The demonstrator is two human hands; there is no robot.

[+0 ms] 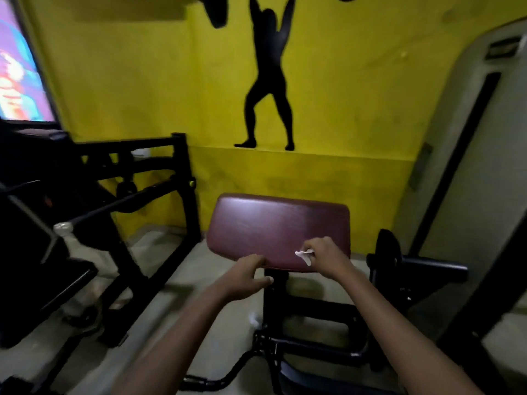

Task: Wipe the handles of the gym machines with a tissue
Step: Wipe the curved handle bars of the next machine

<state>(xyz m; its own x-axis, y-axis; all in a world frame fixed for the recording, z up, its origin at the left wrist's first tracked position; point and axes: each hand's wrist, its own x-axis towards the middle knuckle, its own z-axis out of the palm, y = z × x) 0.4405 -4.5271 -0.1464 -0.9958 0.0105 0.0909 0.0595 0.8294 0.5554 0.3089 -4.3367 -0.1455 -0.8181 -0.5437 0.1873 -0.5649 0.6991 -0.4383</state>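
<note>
Two hands over one maroon pad point(278, 228). Right hand point(328, 256) pinched one white tissue point(303, 255) against the pad's near edge, likely kept bunched for pressure while wiping. Left hand point(246, 276) fingers loosely curled at the pad's front lip, holding nothing, probably to steady it. One curl bar point(122, 202) rested on the black rack point(159, 178) at left, well apart, apparently not yet wiped.

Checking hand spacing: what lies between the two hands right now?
Head view: only the near edge of the maroon padded cushion lies between the left hand and right hand pinching the white tissue.
</note>
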